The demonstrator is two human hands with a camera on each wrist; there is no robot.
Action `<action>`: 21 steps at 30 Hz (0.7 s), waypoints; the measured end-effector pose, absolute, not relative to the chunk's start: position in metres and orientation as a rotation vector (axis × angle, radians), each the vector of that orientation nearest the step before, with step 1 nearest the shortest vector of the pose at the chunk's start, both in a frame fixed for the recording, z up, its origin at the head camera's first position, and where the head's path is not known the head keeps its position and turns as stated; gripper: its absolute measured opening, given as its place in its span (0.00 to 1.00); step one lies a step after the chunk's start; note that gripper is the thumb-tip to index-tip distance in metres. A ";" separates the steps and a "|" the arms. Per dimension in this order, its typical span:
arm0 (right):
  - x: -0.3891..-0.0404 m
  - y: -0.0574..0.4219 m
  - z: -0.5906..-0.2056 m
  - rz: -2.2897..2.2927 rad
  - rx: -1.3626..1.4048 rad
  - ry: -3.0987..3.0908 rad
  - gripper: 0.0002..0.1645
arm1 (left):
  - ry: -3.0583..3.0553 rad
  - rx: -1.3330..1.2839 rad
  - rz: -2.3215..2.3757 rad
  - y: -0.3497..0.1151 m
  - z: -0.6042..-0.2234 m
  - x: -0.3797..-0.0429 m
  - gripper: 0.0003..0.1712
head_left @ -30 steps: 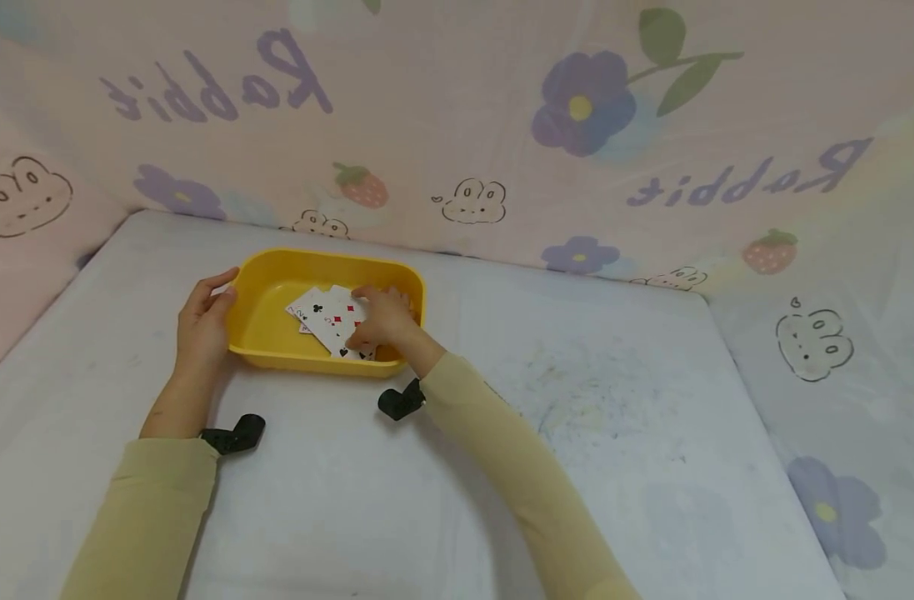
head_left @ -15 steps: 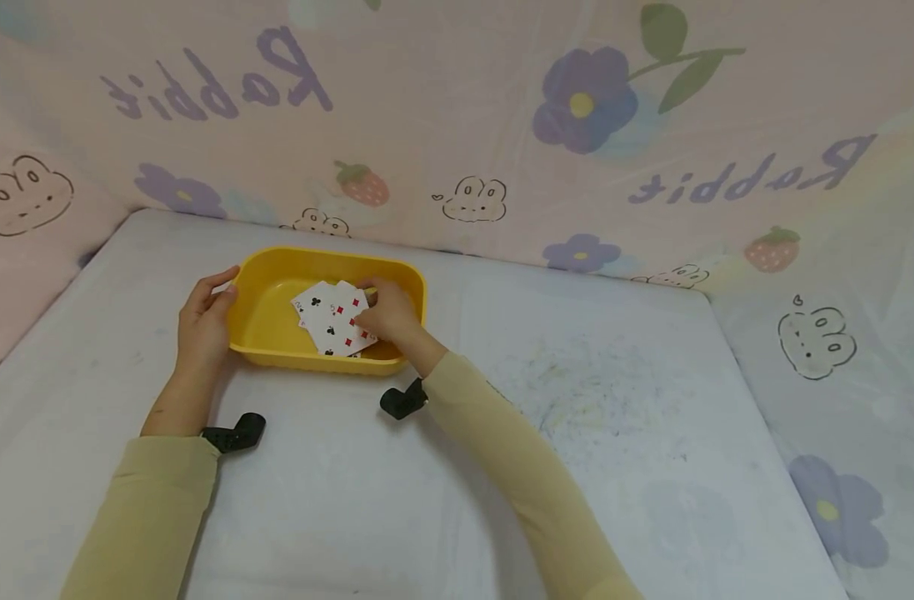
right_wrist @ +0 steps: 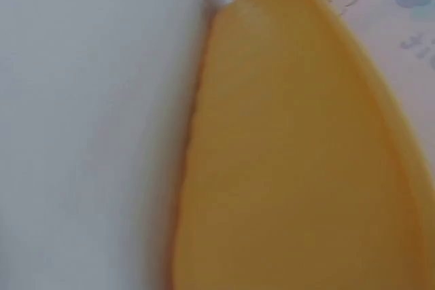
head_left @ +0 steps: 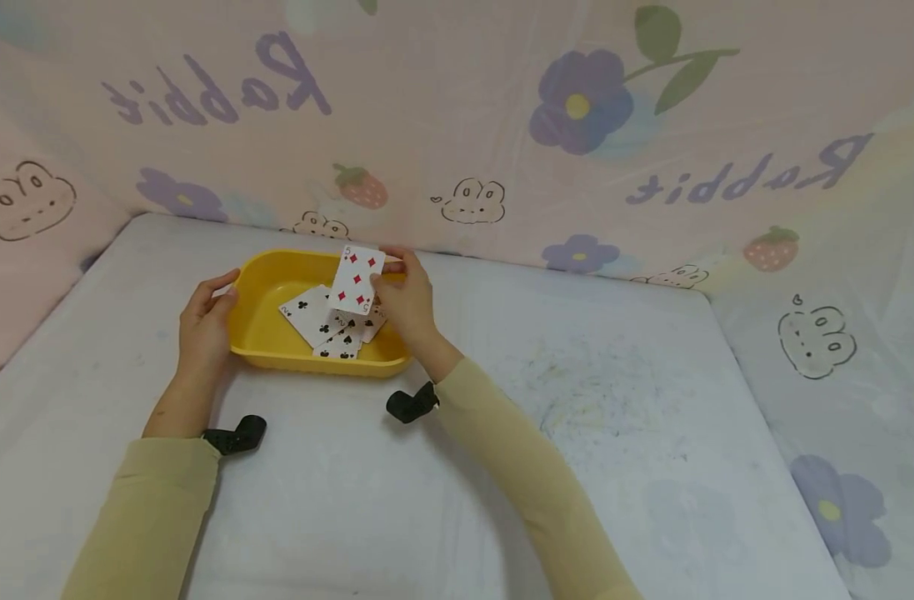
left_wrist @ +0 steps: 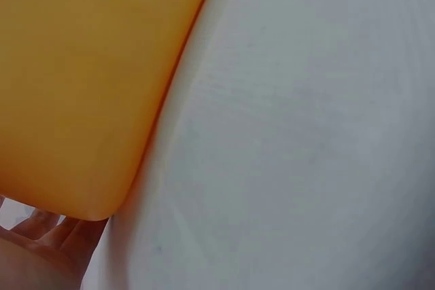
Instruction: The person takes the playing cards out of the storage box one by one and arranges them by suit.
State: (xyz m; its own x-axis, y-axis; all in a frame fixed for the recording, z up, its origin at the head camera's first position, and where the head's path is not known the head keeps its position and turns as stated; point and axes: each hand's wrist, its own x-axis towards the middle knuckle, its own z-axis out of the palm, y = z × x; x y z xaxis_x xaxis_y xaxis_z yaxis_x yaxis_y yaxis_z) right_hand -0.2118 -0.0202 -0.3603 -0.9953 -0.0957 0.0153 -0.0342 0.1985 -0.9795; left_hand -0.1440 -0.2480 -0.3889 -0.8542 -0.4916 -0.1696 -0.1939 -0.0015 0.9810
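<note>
Fingers (head_left: 410,260) of the right hand (head_left: 410,304) are closed in a pinch on a white rectangular playing card (head_left: 357,279), with the thumb lying on its front near the right edge. This card is the five of diamonds, with red signs. It is over the right half of a yellow rectangular tray with rounded corners (head_left: 307,364), in a raised position, and its face is turned to the head camera. Its lower edge covers part of a loose pile of white playing cards (head_left: 310,318) on the bottom of the tray; whether it touches them, one cannot tell. The cards of the pile overlap at different angles, and those which can be seen well have black signs.

The left hand (head_left: 207,317) is at the left end of the tray. Its fingers are rather straight, the thumb and forefinger stand apart, and they touch the tray; how firmly, one cannot tell. In the left wrist view, these fingers are partly hidden behind the tray's corner.

The tray stands on a table with white cover (head_left: 464,483), which has dark smudges (head_left: 602,400) to the right. Both arms wear pale yellow sleeves (head_left: 145,508), and at each wrist is a small black device (head_left: 242,433). Behind the table hangs a pinkish cloth (head_left: 427,108) with purple flowers and strawberries.
</note>
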 end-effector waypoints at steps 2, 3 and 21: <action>-0.213 -0.016 -0.357 -2.011 -0.121 2.378 0.24 | -2.055 0.727 -1.943 -0.248 -0.389 -0.145 0.19; -0.215 -0.014 -0.356 -2.038 -0.119 2.365 0.24 | -2.057 0.728 -1.941 -0.248 -0.390 -0.145 0.19; -0.246 0.055 -0.364 -2.263 0.185 2.366 0.25 | -2.079 0.746 -1.940 -0.247 -0.388 -0.143 0.19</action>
